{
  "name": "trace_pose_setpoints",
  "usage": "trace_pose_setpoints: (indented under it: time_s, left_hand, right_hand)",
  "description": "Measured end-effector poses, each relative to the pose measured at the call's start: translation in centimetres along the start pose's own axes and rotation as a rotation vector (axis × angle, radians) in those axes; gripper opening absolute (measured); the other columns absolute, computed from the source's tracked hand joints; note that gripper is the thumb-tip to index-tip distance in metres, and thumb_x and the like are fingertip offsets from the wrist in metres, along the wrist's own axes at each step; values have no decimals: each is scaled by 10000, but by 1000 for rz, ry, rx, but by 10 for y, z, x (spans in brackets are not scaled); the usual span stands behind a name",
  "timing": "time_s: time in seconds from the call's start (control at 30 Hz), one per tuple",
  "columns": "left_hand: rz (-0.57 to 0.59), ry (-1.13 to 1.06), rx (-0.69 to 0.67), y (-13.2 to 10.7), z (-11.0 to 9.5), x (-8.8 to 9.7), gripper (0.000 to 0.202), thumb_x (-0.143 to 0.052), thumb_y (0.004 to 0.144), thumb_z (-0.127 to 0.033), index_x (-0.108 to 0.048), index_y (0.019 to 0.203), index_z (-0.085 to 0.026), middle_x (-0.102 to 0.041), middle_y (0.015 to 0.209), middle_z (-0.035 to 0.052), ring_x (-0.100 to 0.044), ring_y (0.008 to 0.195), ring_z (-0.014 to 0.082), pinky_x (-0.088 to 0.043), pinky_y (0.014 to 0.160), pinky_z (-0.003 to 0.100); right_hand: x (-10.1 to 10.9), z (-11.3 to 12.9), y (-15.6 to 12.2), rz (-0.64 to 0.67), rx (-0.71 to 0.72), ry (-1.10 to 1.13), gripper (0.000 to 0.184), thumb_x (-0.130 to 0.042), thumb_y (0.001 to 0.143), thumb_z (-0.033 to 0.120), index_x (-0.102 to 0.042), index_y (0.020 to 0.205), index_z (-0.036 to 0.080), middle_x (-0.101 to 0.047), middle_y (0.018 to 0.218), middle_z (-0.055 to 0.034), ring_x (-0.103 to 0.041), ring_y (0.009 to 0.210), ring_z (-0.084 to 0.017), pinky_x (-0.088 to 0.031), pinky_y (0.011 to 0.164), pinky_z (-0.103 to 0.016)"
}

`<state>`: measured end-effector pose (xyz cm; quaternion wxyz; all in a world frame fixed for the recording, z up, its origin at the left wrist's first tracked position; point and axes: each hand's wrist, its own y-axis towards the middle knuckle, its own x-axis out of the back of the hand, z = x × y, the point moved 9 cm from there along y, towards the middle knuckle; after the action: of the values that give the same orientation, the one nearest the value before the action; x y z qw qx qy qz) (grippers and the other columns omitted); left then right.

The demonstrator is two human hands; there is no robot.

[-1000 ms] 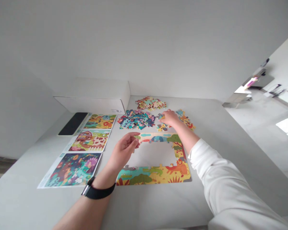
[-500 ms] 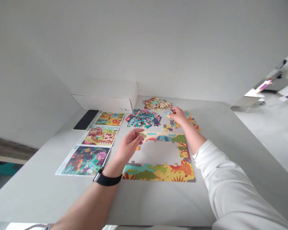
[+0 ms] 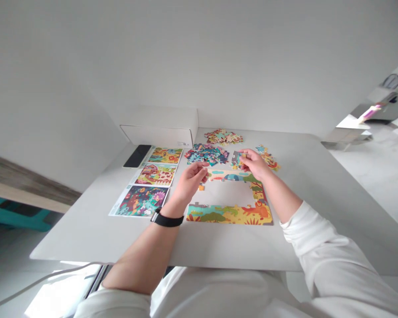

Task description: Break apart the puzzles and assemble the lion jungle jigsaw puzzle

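Observation:
The partly assembled jigsaw puzzle [image 3: 215,216] lies on the table, its animal-scene border joined around a bare middle. My left hand [image 3: 192,179] hovers over its upper left part, fingers curled and thumb and index tips apart, with no piece visible between them. Just beyond the top edge, my right hand [image 3: 256,164] pinches a small puzzle piece [image 3: 242,160]; the fingers partly hide it. Other loose pieces lie close around these fingertips, one of them greyish [image 3: 235,156]. A yellow-orange puzzle piece [image 3: 201,187] shows at the frame's inner left side, under my left hand.
Loose pieces lie in a dark-toned pile [image 3: 207,154], a pale pile [image 3: 223,137] and a yellow-orange group [image 3: 269,160]. Left are three picture sheets [image 3: 142,201], a black phone [image 3: 137,156] and a white box [image 3: 155,134]. A wall [image 3: 252,66] stands behind the table [image 3: 219,247].
My right hand has come nearer the puzzle's top edge, over the loose pieces there. The left hand stays above the puzzle's left side. The whole view has shifted, showing more of the table's front edge.

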<state>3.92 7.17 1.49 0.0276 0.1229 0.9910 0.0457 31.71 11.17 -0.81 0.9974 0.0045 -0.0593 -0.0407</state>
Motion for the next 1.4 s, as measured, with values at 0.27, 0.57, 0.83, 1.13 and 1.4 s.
trace_pose_setpoints:
  time_s: [0.27,0.57,0.83,1.13,1.4]
  left_hand:
    - [62,97,-93,1,-9,-6,425,-748,893,-525,-711,1145,-185,-686,851,20,-615,705,120,-496,666,246]
    - [273,398,-135,-4,-2,-31,286,-784,851,-431,-743,933,-160,-737,816,58,-617,707,142,-456,642,254]
    - [191,282,-55,4,11,-15,303,-798,831,-449,-676,872,-174,-653,706,13,-521,549,99,-377,516,234]
    - [161,230,7,3,14,-17,373,-842,790,-487,-644,838,-175,-654,706,16,-558,579,105,-458,539,239]
    - [208,364,19,3,4,-3,317,-814,803,-460,-722,820,-157,-683,692,27,-555,586,116,-396,559,255]
  right_hand:
    - [-27,4,-59,26,69,-29,611,-854,698,515,-653,1201,233,-610,758,55,-595,691,-145,-499,665,-283]
    - [-74,8,-88,78,158,-107,547,-804,778,566,-669,1192,235,-633,789,37,-584,692,-151,-470,679,-292]
    - [-70,5,-91,41,157,-72,449,-712,861,650,-695,1062,250,-704,826,-8,-643,748,-185,-523,715,-311]
    - [-74,6,-95,98,171,-88,446,-702,875,691,-682,881,246,-739,868,-37,-656,797,-205,-534,764,-332]
    - [-72,14,-98,33,260,-258,307,-654,953,511,-704,1082,237,-776,1048,-78,-714,933,-233,-581,865,-376]
